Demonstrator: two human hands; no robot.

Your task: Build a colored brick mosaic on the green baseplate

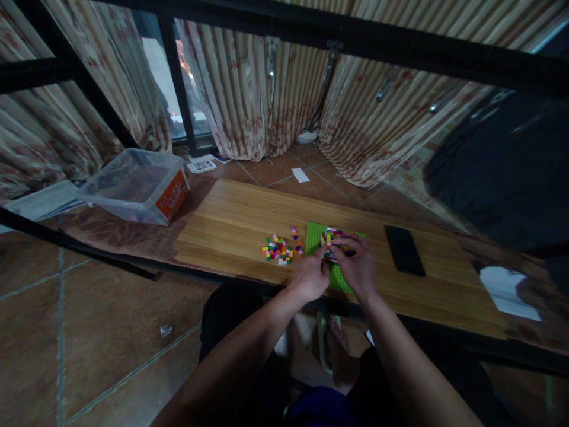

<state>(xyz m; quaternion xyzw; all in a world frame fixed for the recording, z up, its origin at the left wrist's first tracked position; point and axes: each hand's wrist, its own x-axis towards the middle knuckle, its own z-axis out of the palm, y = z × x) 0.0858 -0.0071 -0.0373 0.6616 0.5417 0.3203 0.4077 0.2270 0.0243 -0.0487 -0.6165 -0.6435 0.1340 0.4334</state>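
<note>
A green baseplate (315, 236) lies on a low wooden board (231, 222). A small multicoloured brick build (331, 236) stands on the plate. My left hand (309, 276) and my right hand (358, 267) meet at the build's near side, fingers curled and pinched against it. What the fingertips hold is too small to name. A loose heap of small coloured bricks (279, 249) lies just left of the plate, beside my left hand.
A black phone (403, 249) lies on the board to the right. A clear plastic box (136, 185) with an orange label sits at the left. Black metal bars (178, 83), curtains and tiled floor surround the board. My legs are below.
</note>
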